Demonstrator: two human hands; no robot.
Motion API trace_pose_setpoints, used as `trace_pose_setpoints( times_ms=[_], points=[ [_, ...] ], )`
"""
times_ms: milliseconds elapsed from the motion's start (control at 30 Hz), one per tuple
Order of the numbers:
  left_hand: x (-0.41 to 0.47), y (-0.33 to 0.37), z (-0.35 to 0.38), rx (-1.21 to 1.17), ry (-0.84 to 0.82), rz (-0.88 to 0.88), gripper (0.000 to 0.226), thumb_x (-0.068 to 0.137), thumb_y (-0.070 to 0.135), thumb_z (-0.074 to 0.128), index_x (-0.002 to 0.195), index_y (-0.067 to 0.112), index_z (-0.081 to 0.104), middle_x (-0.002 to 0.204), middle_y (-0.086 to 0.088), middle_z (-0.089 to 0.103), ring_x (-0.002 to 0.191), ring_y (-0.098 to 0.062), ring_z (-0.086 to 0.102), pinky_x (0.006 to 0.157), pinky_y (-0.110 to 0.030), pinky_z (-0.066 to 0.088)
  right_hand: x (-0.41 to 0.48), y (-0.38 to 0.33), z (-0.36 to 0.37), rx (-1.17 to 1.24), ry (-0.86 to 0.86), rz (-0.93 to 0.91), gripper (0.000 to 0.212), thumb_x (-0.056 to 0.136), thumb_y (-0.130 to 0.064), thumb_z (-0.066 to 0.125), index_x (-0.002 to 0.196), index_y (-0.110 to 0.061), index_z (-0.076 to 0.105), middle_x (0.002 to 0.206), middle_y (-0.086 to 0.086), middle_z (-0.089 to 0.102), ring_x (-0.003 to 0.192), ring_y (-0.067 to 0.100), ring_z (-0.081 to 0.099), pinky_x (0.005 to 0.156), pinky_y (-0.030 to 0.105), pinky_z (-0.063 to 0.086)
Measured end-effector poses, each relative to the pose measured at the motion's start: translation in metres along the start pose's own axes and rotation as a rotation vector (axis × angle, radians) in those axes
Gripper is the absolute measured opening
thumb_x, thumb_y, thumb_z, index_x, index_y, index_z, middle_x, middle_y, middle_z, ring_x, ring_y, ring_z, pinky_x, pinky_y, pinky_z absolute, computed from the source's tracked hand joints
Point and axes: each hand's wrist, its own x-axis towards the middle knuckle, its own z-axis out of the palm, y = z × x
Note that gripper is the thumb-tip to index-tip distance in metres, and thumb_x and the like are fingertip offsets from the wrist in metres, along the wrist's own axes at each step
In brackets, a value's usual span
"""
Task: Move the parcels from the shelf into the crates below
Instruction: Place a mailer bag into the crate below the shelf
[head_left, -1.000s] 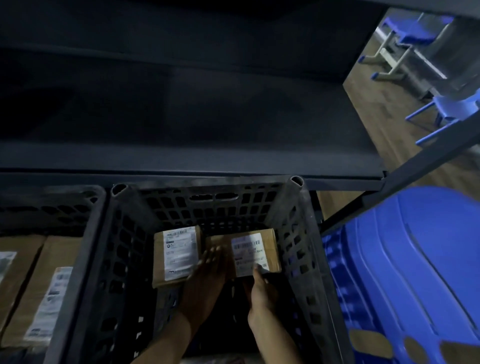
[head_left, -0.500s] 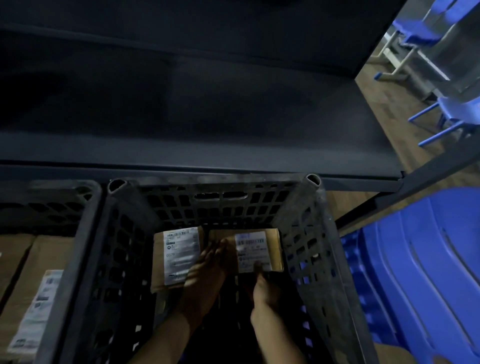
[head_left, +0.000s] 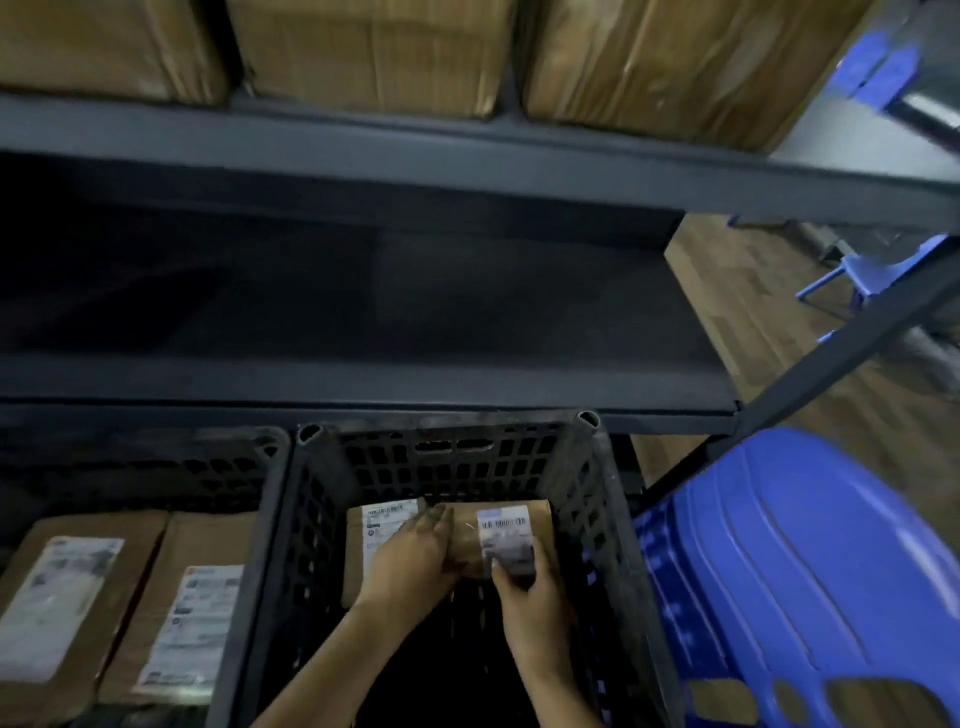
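Placing the right parcel (head_left: 511, 530) near the far right corner of the middle crate (head_left: 457, 462), against its far wall. Pinching its near edge with the right hand (head_left: 532, 603), thumb lying on the label. Pressing its left side with the left hand (head_left: 415, 564), fingers straight, partly covering the left parcel (head_left: 376, 525) just beside. Not seeing whether lying flat or leaning. Possibly risking this: releasing too early and tipping it forward, label down, or dragging the neighbour while pulling the left hand out.
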Motion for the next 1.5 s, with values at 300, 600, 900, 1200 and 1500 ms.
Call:
trace_pose_setpoints(
  times_ms=[300, 600, 900, 1200, 1500],
  points=[
    [-0.055, 0.031, -0.124, 0.059, 0.221, 0.088, 0.075, 0.089, 0.058, 0.046, 0.151, 0.024, 0.02, 0.156, 0.009, 0.027, 0.143, -0.008, 0.024, 0.111, -0.024, 0.031, -0.055, -0.089, -0.089, -0.18, -0.071, -0.422, 0.071, 0.09, -0.039, 0.061, 0.15, -0.024, 0.026, 0.155, -0.009, 0.027, 0.14, 0.008, 0.03, 0.11, 0.019, 0.028],
    [-0.122, 0.088, -0.281, -0.026, 0.631, 0.124, 0.074, 0.085, 0.061, 0.052, 0.147, 0.025, 0.033, 0.149, 0.008, 0.039, 0.136, -0.009, 0.038, 0.103, -0.023, 0.038, -0.107, -0.197, -0.175, -0.224, 0.016, -0.803, 0.073, 0.087, -0.06, 0.049, 0.149, -0.033, 0.021, 0.153, -0.016, 0.027, 0.138, 0.001, 0.027, 0.106, 0.015, 0.026],
    [-0.147, 0.104, -0.383, -0.054, 0.894, 0.078, 0.075, 0.083, 0.055, 0.06, 0.144, 0.017, 0.038, 0.146, -0.001, 0.046, 0.132, -0.018, 0.043, 0.1, -0.031, 0.04, -0.133, -0.32, -0.211, -0.143, 0.11, -1.064, 0.074, 0.086, -0.057, 0.057, 0.147, -0.024, 0.032, 0.15, -0.006, 0.037, 0.138, 0.009, 0.031, 0.101, 0.017, 0.024],
    [-0.121, 0.04, -0.444, -0.155, 0.828, -0.103, 0.079, 0.081, 0.051, 0.061, 0.145, 0.012, 0.035, 0.147, -0.008, 0.043, 0.133, -0.025, 0.042, 0.098, -0.036, 0.04, -0.13, -0.414, -0.166, -0.234, 0.092, -1.022, 0.08, 0.083, -0.059, 0.058, 0.146, -0.015, 0.034, 0.15, 0.004, 0.039, 0.137, 0.021, 0.037, 0.105, 0.034, 0.035],
    [-0.066, -0.014, -0.495, -0.176, 0.666, 0.012, 0.076, 0.084, 0.054, 0.059, 0.138, 0.004, 0.04, 0.138, -0.013, 0.052, 0.125, -0.03, 0.048, 0.096, -0.038, 0.041, -0.1, -0.465, -0.119, -0.341, 0.178, -0.742, 0.089, 0.082, -0.065, 0.056, 0.148, -0.012, 0.029, 0.148, 0.007, 0.043, 0.135, 0.024, 0.038, 0.091, 0.029, 0.036]
  ],
)
